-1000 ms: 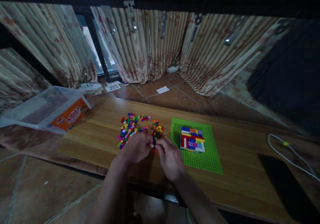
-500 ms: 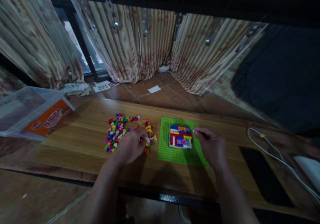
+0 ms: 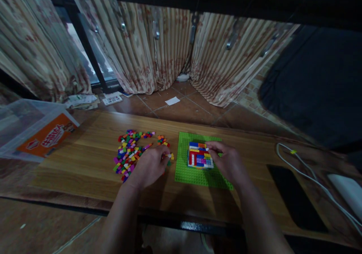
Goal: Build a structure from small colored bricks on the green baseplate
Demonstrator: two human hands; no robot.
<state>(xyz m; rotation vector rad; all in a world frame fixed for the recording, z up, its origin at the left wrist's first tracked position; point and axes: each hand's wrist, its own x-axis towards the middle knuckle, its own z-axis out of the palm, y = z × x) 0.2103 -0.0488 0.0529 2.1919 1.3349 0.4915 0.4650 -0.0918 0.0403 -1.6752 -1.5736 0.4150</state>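
Note:
A multicoloured block of toy bricks (image 3: 200, 156) stands on a green studded baseplate (image 3: 183, 173). My right hand (image 3: 226, 159) is over the block's right side, thumb and forefinger pinching a small white brick (image 3: 207, 149) at its upper right edge. Whether that brick touches the block I cannot tell. To the left, my left hand (image 3: 152, 165) is closed above the right part of the loose bricks (image 3: 128, 154), its fingertips around a small pale brick (image 3: 169, 155). The hand covers some of the bricks under it.
A clear plastic box (image 3: 36, 114) with an orange label stands at the wooden table's (image 3: 93, 163) left end. On the right lie a black flat slab (image 3: 295, 197), a white cable (image 3: 305, 174) and a white device (image 3: 345, 191). Striped curtains hang behind.
My right hand has moved left with the white brick, from beside the block to over its upper right edge. My left hand stays closed by the loose bricks. The view has shifted slightly.

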